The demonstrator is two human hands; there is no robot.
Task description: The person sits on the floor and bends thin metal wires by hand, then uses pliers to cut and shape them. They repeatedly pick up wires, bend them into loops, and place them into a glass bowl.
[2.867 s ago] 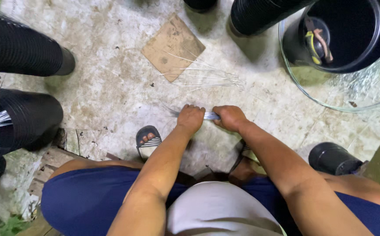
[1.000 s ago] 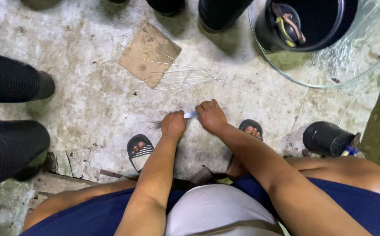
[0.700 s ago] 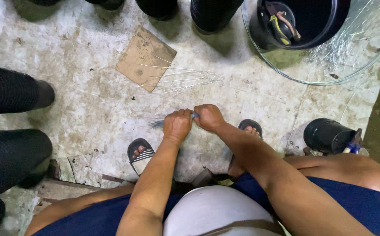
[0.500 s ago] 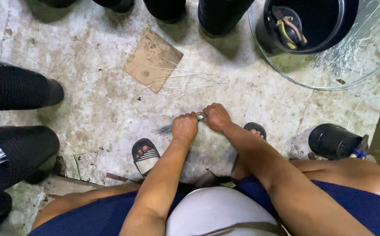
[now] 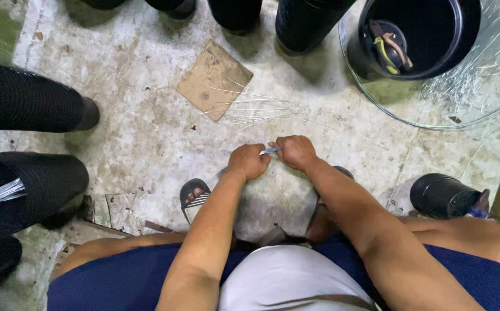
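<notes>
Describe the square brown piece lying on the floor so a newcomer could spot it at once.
Start at the big black bucket standing in the clear basin at top right, then look left across the concrete floor. The flat cardboard square lies there, thin wire strands fanning off its edge. It is the only flat, tan thing among the tall black pots.

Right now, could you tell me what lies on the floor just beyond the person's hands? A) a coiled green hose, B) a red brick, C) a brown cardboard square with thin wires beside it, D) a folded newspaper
C: just past the left hand and right hand, a brown cardboard square lies flat on the concrete floor, with a loose bundle of thin wires overlapping its near edge.
</notes>
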